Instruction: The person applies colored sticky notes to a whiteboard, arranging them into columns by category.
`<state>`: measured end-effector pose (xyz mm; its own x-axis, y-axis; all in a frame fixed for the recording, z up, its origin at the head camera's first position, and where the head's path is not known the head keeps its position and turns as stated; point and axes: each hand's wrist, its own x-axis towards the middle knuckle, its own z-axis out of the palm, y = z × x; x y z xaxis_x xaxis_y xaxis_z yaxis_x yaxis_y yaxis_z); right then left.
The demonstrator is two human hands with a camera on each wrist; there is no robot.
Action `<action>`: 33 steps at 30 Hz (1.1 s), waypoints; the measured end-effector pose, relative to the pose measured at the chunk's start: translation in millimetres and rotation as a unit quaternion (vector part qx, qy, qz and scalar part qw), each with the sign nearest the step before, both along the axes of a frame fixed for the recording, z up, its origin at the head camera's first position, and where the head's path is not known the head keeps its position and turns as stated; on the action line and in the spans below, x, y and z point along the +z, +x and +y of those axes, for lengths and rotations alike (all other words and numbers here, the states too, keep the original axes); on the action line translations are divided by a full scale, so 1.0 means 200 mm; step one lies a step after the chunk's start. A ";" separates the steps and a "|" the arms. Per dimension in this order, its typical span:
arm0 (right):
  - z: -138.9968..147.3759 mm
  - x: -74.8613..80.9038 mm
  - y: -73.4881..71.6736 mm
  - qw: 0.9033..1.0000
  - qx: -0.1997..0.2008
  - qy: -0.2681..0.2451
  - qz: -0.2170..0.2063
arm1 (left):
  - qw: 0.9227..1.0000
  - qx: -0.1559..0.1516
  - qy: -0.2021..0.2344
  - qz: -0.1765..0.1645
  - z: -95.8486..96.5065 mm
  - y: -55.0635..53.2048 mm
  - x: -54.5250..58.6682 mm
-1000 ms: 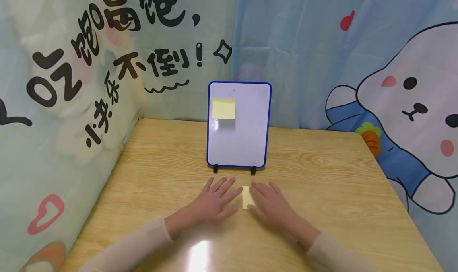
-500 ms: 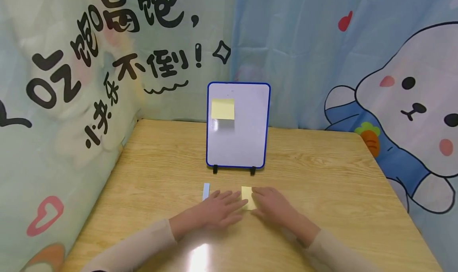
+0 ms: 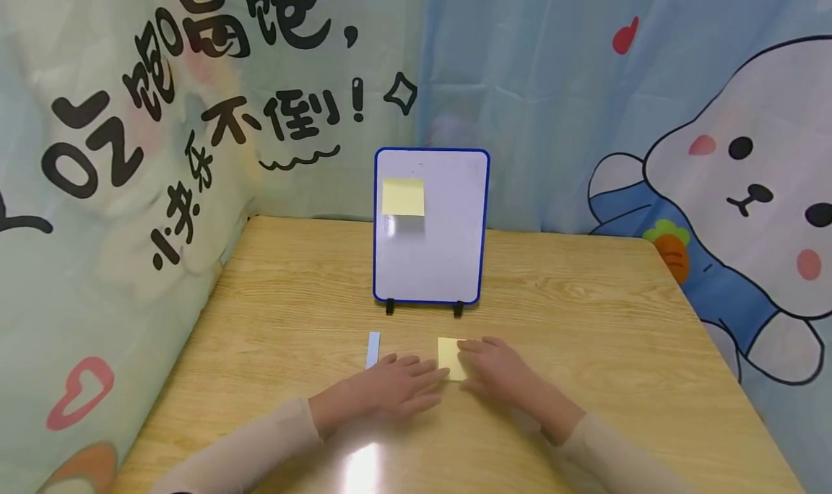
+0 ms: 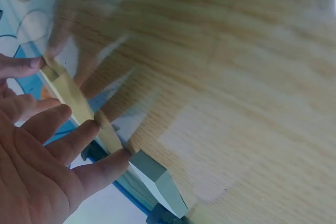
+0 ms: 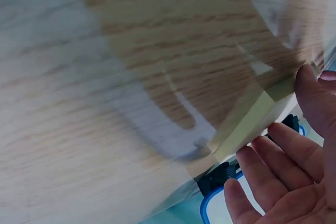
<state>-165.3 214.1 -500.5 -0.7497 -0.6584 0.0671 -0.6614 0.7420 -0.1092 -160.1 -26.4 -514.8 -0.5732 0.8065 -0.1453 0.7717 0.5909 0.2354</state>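
Observation:
A yellow sticky note pad [image 3: 448, 357] lies on the table below a small whiteboard. My right hand [image 3: 503, 370] covers the pad's right part and holds it, the thumb at its near end and the fingers along it in the right wrist view. My left hand [image 3: 396, 386] lies palm down with outstretched fingers, the fingertips reaching the pad's left edge. In the left wrist view the little finger is right beside a narrow pale blue pad [image 4: 157, 182]. From the head view, the left hand hides the near end of that blue pad.
The blue-framed whiteboard [image 3: 432, 256] stands behind the hands on small black feet [image 3: 458, 309]. A yellow sticky note [image 3: 403, 197] is on its upper left. The wooden table [image 3: 585, 313] is bordered by printed curtains [image 3: 539, 118] at the back and left.
My left hand has drawn back toward me and shifted slightly right, uncovering the blue pad. The right hand's fingers have drawn in a little on the yellow pad.

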 end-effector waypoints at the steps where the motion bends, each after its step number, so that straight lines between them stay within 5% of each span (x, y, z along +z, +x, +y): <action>1: 0.00 0.00 0.00 1.000 0.000 -0.001 -0.002 | 1.000 -0.001 -0.002 0.001 0.00 0.00 0.00; 15: 0.04 0.01 -0.04 0.998 0.011 -0.041 -0.042 | 1.000 0.002 0.009 -0.030 -0.02 0.00 0.02; 25: 0.03 -0.01 -0.04 0.999 0.019 -0.047 -0.003 | 0.997 -0.038 0.054 0.035 -0.02 -0.02 0.01; 33: 0.03 0.00 -0.04 0.996 -0.034 -0.069 -0.044 | 0.997 -0.063 -0.008 0.053 -0.01 0.00 -0.03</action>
<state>-173.5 219.2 -501.4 -0.7989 -0.5955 0.0848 -0.5939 0.7584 -0.2687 -159.7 -28.8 -521.3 -0.4795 0.8716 -0.1021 0.8605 0.4898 0.1402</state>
